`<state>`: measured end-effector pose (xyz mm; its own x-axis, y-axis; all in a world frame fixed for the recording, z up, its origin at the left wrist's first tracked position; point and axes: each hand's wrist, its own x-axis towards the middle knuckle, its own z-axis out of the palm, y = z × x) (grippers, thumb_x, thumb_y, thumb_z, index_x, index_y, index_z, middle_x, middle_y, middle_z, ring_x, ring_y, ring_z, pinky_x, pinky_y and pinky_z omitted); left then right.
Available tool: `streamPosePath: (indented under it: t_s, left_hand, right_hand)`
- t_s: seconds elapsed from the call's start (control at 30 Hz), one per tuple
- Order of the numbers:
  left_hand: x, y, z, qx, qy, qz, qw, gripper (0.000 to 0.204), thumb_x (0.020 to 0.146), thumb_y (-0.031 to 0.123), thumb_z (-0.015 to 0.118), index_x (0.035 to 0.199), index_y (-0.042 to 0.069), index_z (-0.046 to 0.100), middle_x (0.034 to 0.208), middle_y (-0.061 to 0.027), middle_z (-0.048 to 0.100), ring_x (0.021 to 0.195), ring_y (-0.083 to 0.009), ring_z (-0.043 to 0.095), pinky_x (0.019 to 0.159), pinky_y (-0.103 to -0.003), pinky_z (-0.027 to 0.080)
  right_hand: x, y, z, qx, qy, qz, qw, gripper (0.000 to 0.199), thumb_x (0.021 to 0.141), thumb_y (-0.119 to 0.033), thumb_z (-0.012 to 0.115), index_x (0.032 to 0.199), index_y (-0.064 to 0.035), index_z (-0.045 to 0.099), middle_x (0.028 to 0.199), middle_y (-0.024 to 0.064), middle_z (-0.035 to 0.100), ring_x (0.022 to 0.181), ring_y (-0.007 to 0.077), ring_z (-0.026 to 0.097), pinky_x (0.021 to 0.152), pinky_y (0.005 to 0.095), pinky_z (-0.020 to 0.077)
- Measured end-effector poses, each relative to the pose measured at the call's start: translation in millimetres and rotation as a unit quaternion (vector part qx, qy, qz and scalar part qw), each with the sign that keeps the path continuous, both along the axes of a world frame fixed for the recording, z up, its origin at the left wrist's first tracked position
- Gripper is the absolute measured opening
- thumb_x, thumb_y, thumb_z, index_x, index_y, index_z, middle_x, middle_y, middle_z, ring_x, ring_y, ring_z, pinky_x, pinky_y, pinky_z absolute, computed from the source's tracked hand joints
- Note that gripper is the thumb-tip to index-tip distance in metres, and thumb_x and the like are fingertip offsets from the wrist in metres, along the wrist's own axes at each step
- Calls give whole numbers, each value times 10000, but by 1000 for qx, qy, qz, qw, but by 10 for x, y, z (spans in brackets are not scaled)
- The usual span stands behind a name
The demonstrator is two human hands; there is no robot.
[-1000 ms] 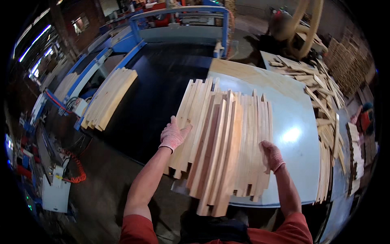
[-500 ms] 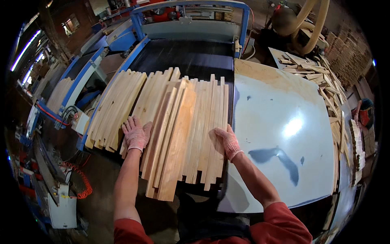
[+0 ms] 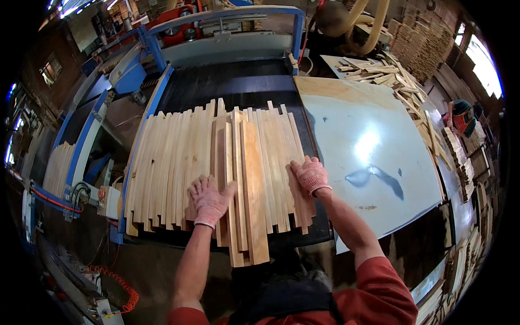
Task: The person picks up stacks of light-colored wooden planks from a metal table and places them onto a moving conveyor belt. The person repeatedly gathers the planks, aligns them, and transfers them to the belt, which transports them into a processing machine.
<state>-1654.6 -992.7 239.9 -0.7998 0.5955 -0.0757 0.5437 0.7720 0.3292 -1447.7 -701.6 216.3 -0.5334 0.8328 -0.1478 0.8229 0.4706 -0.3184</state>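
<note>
A row of pale wooden strips [image 3: 173, 168] lies side by side on a black conveyor belt [image 3: 227, 81], their near ends uneven. A few strips are stacked on top in the middle, among them a wider reddish board [image 3: 253, 195] that juts toward me. My left hand [image 3: 210, 201], in a pinkish knit glove, rests flat with fingers spread on the strips just left of that stack. Gloved alike, my right hand [image 3: 311, 175] lies against the row's right edge, thumb and fingers apart. Neither hand is wrapped round a strip.
Right of the belt is a pale, shiny sheet-topped table [image 3: 374, 157]. Loose wooden offcuts [image 3: 379, 73] are heaped beyond it. A blue frame [image 3: 222, 16] spans the belt's far end. A control box [image 3: 108, 201] stands at left. Another person [image 3: 460, 116] is at far right.
The gap in the left part of the row has closed, and the strips there lie together. My left hand has moved right, close to the stack. The whole view has shifted.
</note>
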Motion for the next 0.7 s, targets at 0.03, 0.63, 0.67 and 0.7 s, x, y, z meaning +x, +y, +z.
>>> streamPosePath:
  t_s: [0.03, 0.63, 0.67, 0.7]
  left_hand:
    - [120, 26, 37, -20, -13, -1, 1000, 1119, 893, 824, 502, 1557, -69, 379, 1632, -327, 321, 1557, -486, 167, 1289, -565, 31]
    - [280, -47, -334, 326, -140, -114, 928, 443, 1081, 262, 545, 1360, -75, 613, 1396, -245, 633, 1351, -344, 574, 1167, -388, 415]
    - [240, -67, -392, 359, -132, -106, 918, 422, 1092, 249, 515, 1327, -79, 640, 1370, -239, 653, 1331, -347, 590, 1158, -381, 423]
    - [225, -73, -429, 408, -190, -87, 889, 415, 1094, 227, 497, 1341, -78, 632, 1374, -228, 653, 1322, -326, 593, 1167, -377, 416]
  right_hand:
    - [-10, -95, 19, -8, 23, -26, 999, 766, 981, -675, 515, 1351, -9, 594, 1400, 248, 574, 1318, 419, 547, 1079, 493, 478]
    - [-707, -1354, 1176, -140, 115, 126, 975, 933, 871, -578, 733, 1510, 0, 375, 1214, 316, 677, 1106, 453, 695, 939, 500, 565]
    - [-747, -1347, 1197, -136, 115, 123, 976, 956, 849, -548, 757, 1521, 3, 358, 1230, 319, 674, 1118, 448, 695, 948, 499, 563]
    - [-766, -1343, 1202, -123, 124, 117, 978, 943, 849, -531, 757, 1518, 1, 361, 1225, 319, 676, 1118, 449, 695, 951, 499, 562]
